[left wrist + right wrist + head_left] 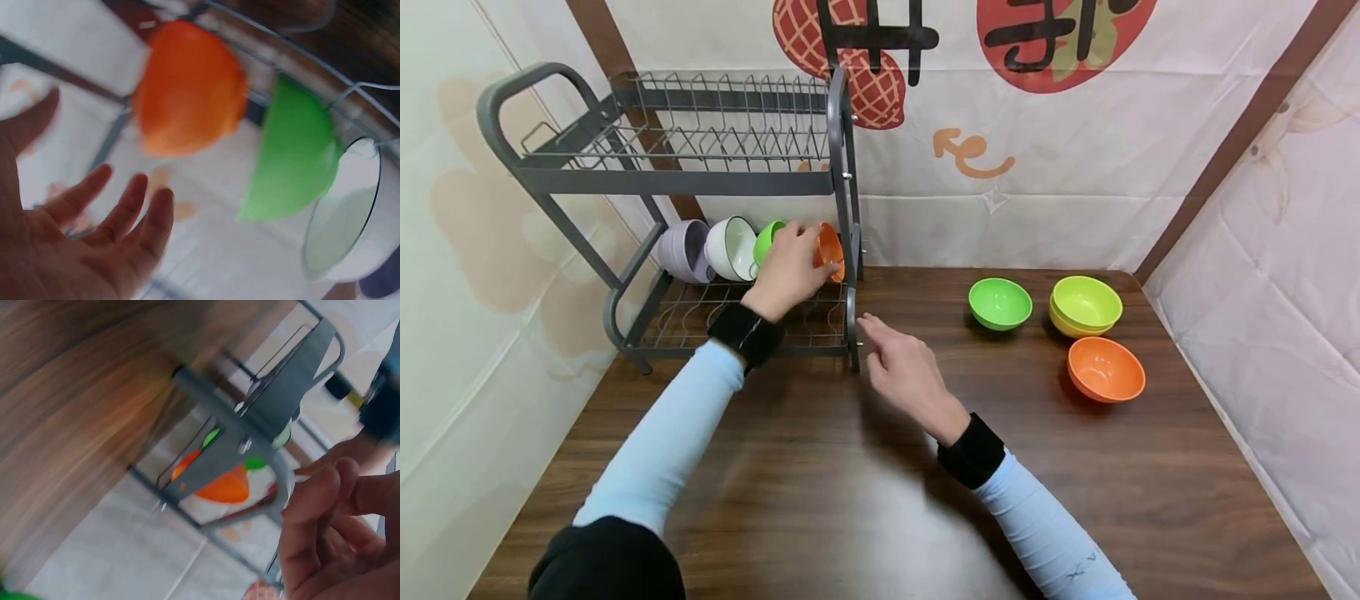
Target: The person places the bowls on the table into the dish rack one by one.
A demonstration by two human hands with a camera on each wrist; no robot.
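On the rack's lower shelf an orange bowl (830,252) stands on its side at the right end, next to a green bowl (767,242). My left hand (786,271) is in front of these two. In the left wrist view, its spread fingers (156,228) are apart from the blurred orange bowl (190,90) and hold nothing. A white bowl (728,248) and lavender bowls (681,252) stand further left. Just outside the rack's right side, my right hand (912,375) hovers over the table, index finger extended, its other fingers loosely bent and holding nothing.
The grey two-tier dish rack (677,182) stands at the back left of the wooden table (820,500). At the back right are a green bowl (1000,303), stacked yellow-green and yellow bowls (1086,302) and an orange bowl (1106,369). Fabric walls enclose the table.
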